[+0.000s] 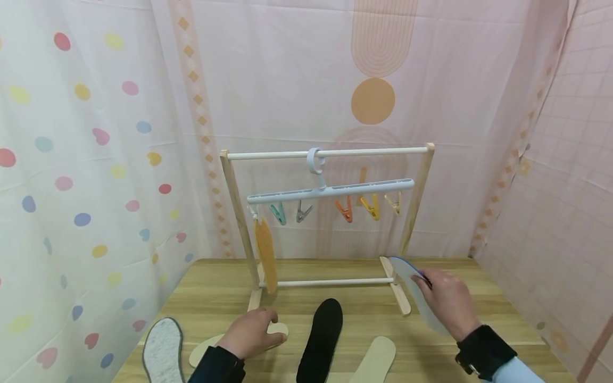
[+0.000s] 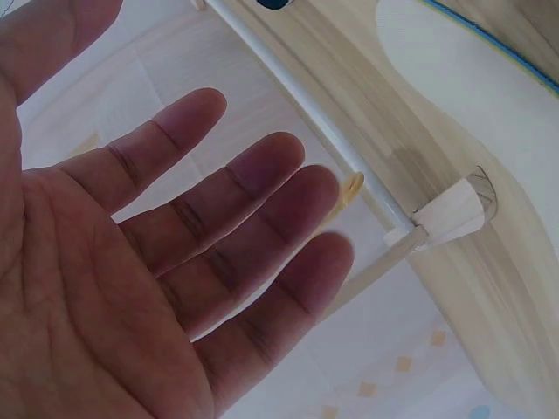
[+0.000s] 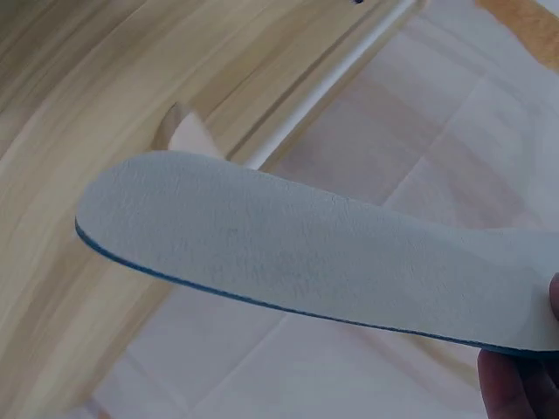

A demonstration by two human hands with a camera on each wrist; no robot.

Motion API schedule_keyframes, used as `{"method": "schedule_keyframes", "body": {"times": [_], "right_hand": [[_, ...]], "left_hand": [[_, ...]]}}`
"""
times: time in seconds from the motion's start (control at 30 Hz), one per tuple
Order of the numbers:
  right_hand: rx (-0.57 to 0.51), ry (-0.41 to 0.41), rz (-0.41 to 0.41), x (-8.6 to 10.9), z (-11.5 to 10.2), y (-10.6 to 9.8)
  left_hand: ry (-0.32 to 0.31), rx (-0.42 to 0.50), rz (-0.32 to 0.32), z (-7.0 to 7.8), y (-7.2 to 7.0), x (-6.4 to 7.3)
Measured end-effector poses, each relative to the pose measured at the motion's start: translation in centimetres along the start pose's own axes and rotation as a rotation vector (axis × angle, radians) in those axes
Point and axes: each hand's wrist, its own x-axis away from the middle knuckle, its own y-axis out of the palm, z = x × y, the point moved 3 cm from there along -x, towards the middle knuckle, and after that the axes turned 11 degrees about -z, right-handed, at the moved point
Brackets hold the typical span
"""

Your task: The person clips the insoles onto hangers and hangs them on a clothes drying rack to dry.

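My right hand (image 1: 450,303) pinches a pale grey insole (image 1: 423,295) with a blue edge, held up off the table by the rack's right foot. In the right wrist view this insole (image 3: 306,253) stretches leftward from the fingertips at the right edge. My left hand (image 1: 254,334) hovers low over a cream insole (image 1: 203,348), partly hiding it. Its fingers spread loosely, holding nothing, in the left wrist view. Ahead, a blue clip hanger (image 1: 287,197) hooks over the rack's top rail (image 1: 373,152). An orange insole (image 1: 266,255) hangs from the clip at its left end.
More clips dangle bare from the hanger: teal (image 1: 278,214), grey (image 1: 303,211), red-orange (image 1: 345,209), yellow (image 1: 371,207) and cream (image 1: 394,203). On the wooden table lie a grey insole (image 1: 163,348), a black insole (image 1: 322,340) and a beige insole (image 1: 377,359). Curtains surround the table.
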Motion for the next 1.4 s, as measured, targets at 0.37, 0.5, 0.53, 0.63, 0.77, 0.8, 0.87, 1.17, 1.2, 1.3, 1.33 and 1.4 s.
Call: {"method": "schedule_keyframes", "body": {"times": [0.37,0.5,0.53,0.63,0.77,0.8,0.87,1.17,1.2,1.3,1.33,1.4], "right_hand": [[-0.083,0.074,0.111,-0.6,-2.8,0.9],[-0.144,0.134,0.103,-1.1,-4.1,1.5],[-0.159,0.149,0.100,-1.2,-4.4,1.6],[-0.200,0.183,0.094,-1.5,-5.4,2.1],[-0.239,0.221,0.107,-1.8,-6.6,2.6],[-0.248,0.230,0.112,-1.8,-6.9,2.7],[-0.262,0.242,0.122,-1.8,-7.3,2.9],[-0.327,0.291,0.139,-1.8,-8.8,3.9],[-0.334,0.296,0.135,-1.8,-8.9,4.0],[-0.343,0.314,0.119,-1.7,-9.3,4.2],[-0.341,0.318,0.115,-1.7,-9.5,4.3],[-0.343,0.319,0.108,-1.8,-9.7,4.5]], "left_hand": [[0.004,-0.015,0.060,0.3,-0.5,-0.4],[-0.004,-0.014,0.085,0.2,-0.7,-0.4],[-0.008,-0.012,0.086,0.2,-0.7,-0.4],[-0.024,0.000,0.083,0.1,-0.8,-0.6],[-0.044,-0.001,0.082,0.0,-1.0,-0.8],[-0.045,-0.003,0.083,0.0,-1.0,-0.9],[-0.048,-0.008,0.083,0.0,-1.2,-1.0],[-0.033,0.007,0.123,0.1,-2.2,-1.4],[-0.031,0.008,0.134,0.2,-2.3,-1.4],[-0.030,-0.001,0.163,0.3,-2.9,-1.6],[-0.033,-0.004,0.167,0.3,-3.1,-1.6],[-0.047,-0.006,0.166,0.2,-3.3,-1.8]]}}
